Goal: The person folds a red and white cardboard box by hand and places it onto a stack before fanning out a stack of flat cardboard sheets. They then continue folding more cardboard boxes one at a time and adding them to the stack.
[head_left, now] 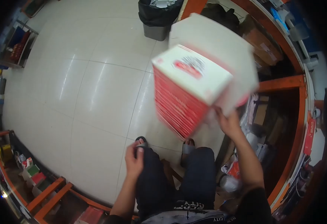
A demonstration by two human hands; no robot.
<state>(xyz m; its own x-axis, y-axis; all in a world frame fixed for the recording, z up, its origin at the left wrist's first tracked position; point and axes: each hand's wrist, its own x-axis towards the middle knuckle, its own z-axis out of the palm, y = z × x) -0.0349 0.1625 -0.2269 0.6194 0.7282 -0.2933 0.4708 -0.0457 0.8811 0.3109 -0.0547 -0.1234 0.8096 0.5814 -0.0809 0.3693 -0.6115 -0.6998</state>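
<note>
A white-topped box (204, 69) with red, finely striped sides is up in front of my knees, blurred by motion. On its top is a red label beside dark print. Behind it spreads a broad white panel (230, 48), also blurred. My right hand (229, 121) grips at the lower right edge of the box and panel, its fingertips partly hidden behind them. My left hand (134, 158) hangs beside my left knee, holding nothing, with its fingers loosely apart.
A bin with a black liner (159, 16) stands on the tiled floor (96, 74). Orange-framed shelves (283, 82) at the right hold cardboard boxes (262, 44) and plastic-wrapped goods. More orange framing (51, 198) with small boxes is at lower left. A metal rack (23, 46) stands far left.
</note>
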